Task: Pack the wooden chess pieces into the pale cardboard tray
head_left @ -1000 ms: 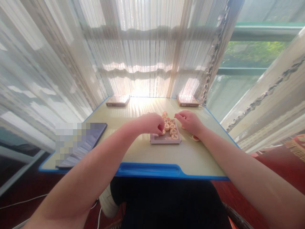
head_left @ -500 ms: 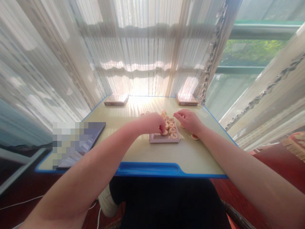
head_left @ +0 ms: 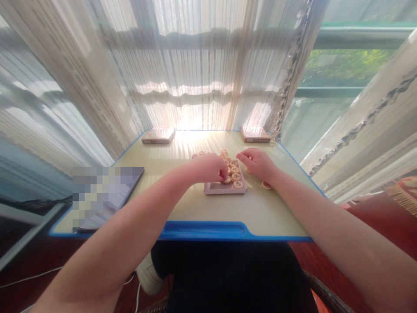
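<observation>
My left hand (head_left: 212,168) reaches over a shallow pale box (head_left: 221,191). Its fingers are bent down and closed on the edge of a round wooden Chinese chess piece (head_left: 227,179) inside. Several more pieces with dark characters lie in rows along the box's right side, among them one (head_left: 237,184) in the near right corner. To the right of the box, my right hand (head_left: 257,161) hovers low or rests on the table, thumb and fingers pressed together; whatever they hold is hidden. A loose piece (head_left: 266,186) lies by my right wrist.
More loose pieces (head_left: 223,153) are scattered behind the box. Two flat boxes, one left (head_left: 158,135) and one right (head_left: 256,134), sit at the table's far corners. A dark folder-like item (head_left: 130,184), partly pixelated, lies at left. A blue tray groove (head_left: 203,230) edges the table's front.
My left fingers have shifted slightly right and away from me, and the piece under them has moved the same way against its neighbours. My right hand stays nearly still.
</observation>
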A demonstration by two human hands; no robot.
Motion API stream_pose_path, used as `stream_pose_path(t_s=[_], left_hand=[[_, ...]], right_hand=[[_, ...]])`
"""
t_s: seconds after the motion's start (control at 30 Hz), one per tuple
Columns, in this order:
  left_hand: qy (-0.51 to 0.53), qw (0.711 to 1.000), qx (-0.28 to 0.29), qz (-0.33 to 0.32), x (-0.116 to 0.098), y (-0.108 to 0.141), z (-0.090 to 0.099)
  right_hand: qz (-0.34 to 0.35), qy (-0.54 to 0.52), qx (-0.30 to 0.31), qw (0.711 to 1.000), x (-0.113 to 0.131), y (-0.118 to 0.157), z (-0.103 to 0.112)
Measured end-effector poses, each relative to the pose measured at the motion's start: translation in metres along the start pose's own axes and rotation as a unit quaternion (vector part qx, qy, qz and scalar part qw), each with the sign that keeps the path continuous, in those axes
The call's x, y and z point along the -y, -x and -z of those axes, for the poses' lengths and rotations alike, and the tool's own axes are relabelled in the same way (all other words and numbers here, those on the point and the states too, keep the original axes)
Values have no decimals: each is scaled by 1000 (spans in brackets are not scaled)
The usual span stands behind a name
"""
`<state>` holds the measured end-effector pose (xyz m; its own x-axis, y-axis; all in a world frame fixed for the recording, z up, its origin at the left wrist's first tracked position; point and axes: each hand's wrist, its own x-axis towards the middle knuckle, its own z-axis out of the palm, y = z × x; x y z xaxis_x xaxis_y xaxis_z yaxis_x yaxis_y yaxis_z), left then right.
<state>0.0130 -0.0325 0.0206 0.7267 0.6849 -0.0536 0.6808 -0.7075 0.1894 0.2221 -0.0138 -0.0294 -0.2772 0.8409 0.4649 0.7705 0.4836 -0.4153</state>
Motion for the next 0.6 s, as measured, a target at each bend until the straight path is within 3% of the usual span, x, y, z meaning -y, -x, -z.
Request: stream_pose_path(t_s=[0.6], left_hand=[[-10,1000,-8,-11,-1,-1,-1]], right_hand=[[3,10,5,1000,1,-1,0]])
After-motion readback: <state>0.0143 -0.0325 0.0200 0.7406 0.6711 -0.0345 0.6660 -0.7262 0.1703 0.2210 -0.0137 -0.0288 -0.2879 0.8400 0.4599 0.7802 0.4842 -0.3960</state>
